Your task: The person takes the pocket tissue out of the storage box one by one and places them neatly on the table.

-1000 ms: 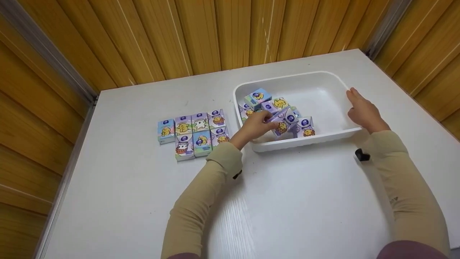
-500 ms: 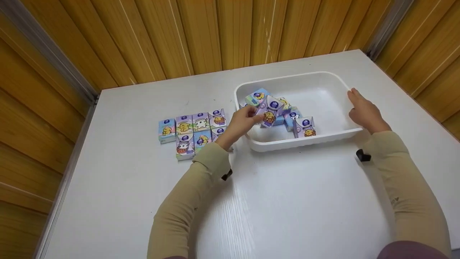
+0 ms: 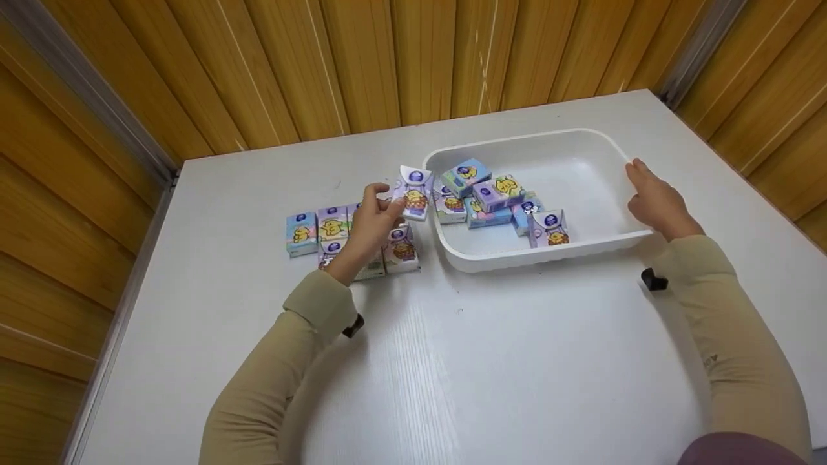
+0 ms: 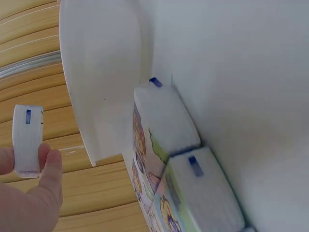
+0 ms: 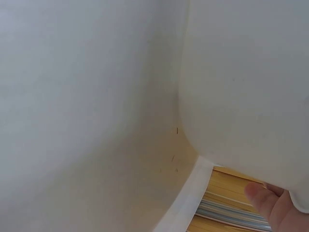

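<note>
My left hand [image 3: 369,226] pinches a purple-and-white tissue pack [image 3: 413,190] between thumb and fingers, held up beside the tray's left rim. In the left wrist view this tissue pack [image 4: 27,142] shows its narrow white side. Below the hand, several tissue packs [image 3: 402,253] lie side by side in two rows on the table, partly hidden by the hand and forearm. A white plastic tray [image 3: 591,187] stands to the right, with several blue and purple tissue packs [image 3: 497,192] heaped at its left end. My right hand [image 3: 660,205] grips the tray's right rim.
A white table [image 3: 517,361] carries everything. Wood-patterned panels [image 3: 362,64] rise behind it and at both sides. One tissue pack [image 3: 549,229] leans at the tray's near wall, apart from the heap's top. Black clips [image 3: 654,279] hang below both cuffs.
My left hand has lifted the tissue pack out of the tray and carried it left over the rim toward the rows. The right hand stays on the tray's rim.
</note>
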`<state>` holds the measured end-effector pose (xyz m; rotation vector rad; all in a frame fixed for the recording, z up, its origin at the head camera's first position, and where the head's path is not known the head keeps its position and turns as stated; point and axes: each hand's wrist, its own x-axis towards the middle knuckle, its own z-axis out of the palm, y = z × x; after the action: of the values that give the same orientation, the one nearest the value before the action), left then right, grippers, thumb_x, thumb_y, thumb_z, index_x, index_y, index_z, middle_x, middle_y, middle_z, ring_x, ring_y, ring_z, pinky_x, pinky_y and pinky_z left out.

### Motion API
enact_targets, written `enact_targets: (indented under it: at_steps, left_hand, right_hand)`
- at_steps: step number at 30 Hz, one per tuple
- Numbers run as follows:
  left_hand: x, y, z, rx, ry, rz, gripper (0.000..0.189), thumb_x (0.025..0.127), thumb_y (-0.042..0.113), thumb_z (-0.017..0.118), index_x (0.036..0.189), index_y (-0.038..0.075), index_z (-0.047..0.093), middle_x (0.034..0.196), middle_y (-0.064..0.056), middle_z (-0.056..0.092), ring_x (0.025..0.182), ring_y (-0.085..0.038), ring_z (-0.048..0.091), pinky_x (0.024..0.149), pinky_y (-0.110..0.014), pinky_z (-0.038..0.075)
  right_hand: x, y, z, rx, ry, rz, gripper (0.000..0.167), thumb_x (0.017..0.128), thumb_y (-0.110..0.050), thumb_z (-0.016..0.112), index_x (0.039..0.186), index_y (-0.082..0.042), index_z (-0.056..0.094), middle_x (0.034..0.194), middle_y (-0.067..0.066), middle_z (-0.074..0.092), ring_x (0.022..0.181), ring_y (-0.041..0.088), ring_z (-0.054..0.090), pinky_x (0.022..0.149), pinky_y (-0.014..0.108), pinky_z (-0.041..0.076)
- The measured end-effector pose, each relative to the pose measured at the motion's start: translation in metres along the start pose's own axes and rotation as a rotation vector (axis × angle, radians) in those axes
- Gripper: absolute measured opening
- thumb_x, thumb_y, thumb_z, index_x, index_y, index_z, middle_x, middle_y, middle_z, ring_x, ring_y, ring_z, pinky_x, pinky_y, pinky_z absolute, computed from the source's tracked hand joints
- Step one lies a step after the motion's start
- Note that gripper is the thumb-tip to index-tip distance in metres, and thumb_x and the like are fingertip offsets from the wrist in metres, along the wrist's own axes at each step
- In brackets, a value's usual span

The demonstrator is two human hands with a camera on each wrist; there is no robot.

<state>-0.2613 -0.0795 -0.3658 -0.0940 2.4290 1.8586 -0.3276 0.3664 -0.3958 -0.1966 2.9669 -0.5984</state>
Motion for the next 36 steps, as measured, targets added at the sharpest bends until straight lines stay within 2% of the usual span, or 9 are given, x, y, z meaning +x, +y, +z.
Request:
enact_targets:
  at_steps: [3,5,10,12,15,18,27,33,36]
  left_hand:
    - [-0.005,-0.006,-0.015,0.037,0.009,-0.045,0.044,0.092,0.026,0.046,0.130,0.011,0.029,0.101,-0.010,0.052,0.093,-0.023,0.056,0.085,-0.031,0.047]
    - [-0.009,-0.010,-0.023,0.062,0.012,-0.069,0.045,0.092,0.028,0.044,0.130,0.012,0.028,0.104,-0.010,0.051,0.095,-0.022,0.056,0.087,-0.032,0.046]
    - [-0.016,-0.020,-0.041,0.079,0.031,-0.118,0.045,0.093,0.029,0.042,0.132,0.012,0.027,0.109,-0.011,0.049,0.099,-0.025,0.053,0.090,-0.036,0.044]
    - [-0.018,-0.023,-0.048,0.087,0.043,-0.143,0.044,0.093,0.029,0.041,0.132,0.013,0.027,0.110,-0.011,0.048,0.099,-0.024,0.052,0.090,-0.036,0.044]
    - [-0.022,-0.027,-0.058,0.105,0.053,-0.184,0.044,0.094,0.030,0.039,0.133,0.015,0.026,0.113,-0.010,0.047,0.100,-0.021,0.051,0.090,-0.036,0.043]
    - [-0.026,-0.031,-0.069,0.108,0.055,-0.201,0.044,0.095,0.028,0.037,0.134,0.014,0.024,0.114,-0.011,0.046,0.101,-0.022,0.050,0.089,-0.035,0.043]
    - [-0.039,-0.044,-0.101,0.122,0.103,-0.198,0.043,0.095,0.023,0.034,0.132,0.004,0.023,0.109,-0.013,0.045,0.096,-0.020,0.053,0.089,-0.028,0.045]
    - [-0.049,-0.050,-0.116,0.138,0.099,-0.258,0.044,0.096,0.024,0.032,0.134,0.004,0.019,0.112,-0.014,0.044,0.090,-0.015,0.050,0.089,-0.027,0.044]
    - [-0.055,-0.054,-0.121,0.144,0.087,-0.293,0.045,0.096,0.023,0.030,0.134,0.004,0.017,0.113,-0.014,0.042,0.094,-0.020,0.050,0.090,-0.029,0.044]
  right_hand:
    - [0.000,0.000,0.000,0.001,-0.003,0.000,0.061,0.084,0.002,0.028,0.140,0.002,0.004,0.146,0.019,-0.004,0.129,0.046,0.008,0.101,0.059,0.013]
    - [0.000,0.000,0.000,-0.003,-0.009,-0.006,0.061,0.084,0.003,0.027,0.140,0.002,0.003,0.146,0.019,-0.005,0.128,0.047,0.009,0.098,0.059,0.020]
    - [0.000,-0.001,0.000,-0.008,-0.013,-0.013,0.060,0.083,0.004,0.026,0.139,0.003,0.004,0.146,0.019,-0.005,0.128,0.046,0.009,0.096,0.059,0.022]
    - [0.000,-0.001,0.000,-0.006,-0.008,-0.009,0.060,0.084,0.004,0.027,0.139,0.003,0.004,0.146,0.019,-0.004,0.129,0.045,0.008,0.101,0.059,0.015]
    - [0.000,-0.001,0.000,-0.005,0.000,-0.006,0.060,0.084,0.004,0.027,0.139,0.003,0.005,0.146,0.020,-0.003,0.130,0.044,0.008,0.102,0.057,0.013]
    - [0.000,-0.001,0.000,-0.005,0.008,-0.007,0.059,0.084,0.003,0.027,0.140,0.003,0.005,0.146,0.020,-0.003,0.130,0.043,0.007,0.103,0.057,0.012]
    - [0.001,-0.002,0.000,-0.015,-0.009,0.009,0.060,0.085,0.003,0.029,0.140,0.002,0.004,0.146,0.019,-0.005,0.129,0.045,0.008,0.102,0.058,0.013]
    - [0.000,-0.001,-0.001,0.006,-0.011,0.018,0.060,0.086,0.001,0.028,0.140,0.001,0.003,0.146,0.018,-0.005,0.130,0.044,0.005,0.104,0.056,0.010]
    - [0.000,0.000,0.000,0.001,-0.016,0.009,0.061,0.085,0.002,0.027,0.140,0.001,0.002,0.146,0.018,-0.006,0.129,0.046,0.007,0.101,0.058,0.015]
